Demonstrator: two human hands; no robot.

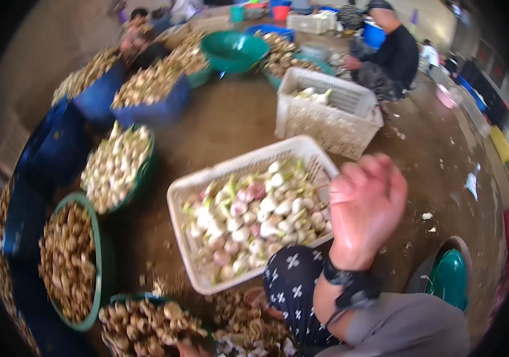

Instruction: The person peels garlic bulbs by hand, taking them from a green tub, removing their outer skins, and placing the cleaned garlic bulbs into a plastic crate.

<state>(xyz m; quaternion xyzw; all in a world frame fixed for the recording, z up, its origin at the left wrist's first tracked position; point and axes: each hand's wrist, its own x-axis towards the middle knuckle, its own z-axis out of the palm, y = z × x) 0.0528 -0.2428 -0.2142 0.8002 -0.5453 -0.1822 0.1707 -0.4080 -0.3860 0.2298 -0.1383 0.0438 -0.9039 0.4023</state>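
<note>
My right hand (366, 205), with a black band on its wrist, is raised over the right side of a white plastic crate (187, 262). Its fingers curl in toward the palm, slightly blurred, and whatever they may hold is hidden. Peeled white and pinkish garlic bulbs (248, 220), some with green stems, fill much of the crate. At the bottom edge a small part of my left hand (192, 348) shows beside a basin heaped with brown unpeeled garlic (147, 326); its fingers are mostly cut off. Brown garlic skins (242, 321) lie near my patterned trouser leg.
Green basins of peeled garlic (116, 166) and unpeeled garlic (67, 262) stand at left, before blue tubs (58, 149). Another white crate (332, 128) is beyond mine. A person in black (394, 59) sits far right. A green object (448, 278) is at my right.
</note>
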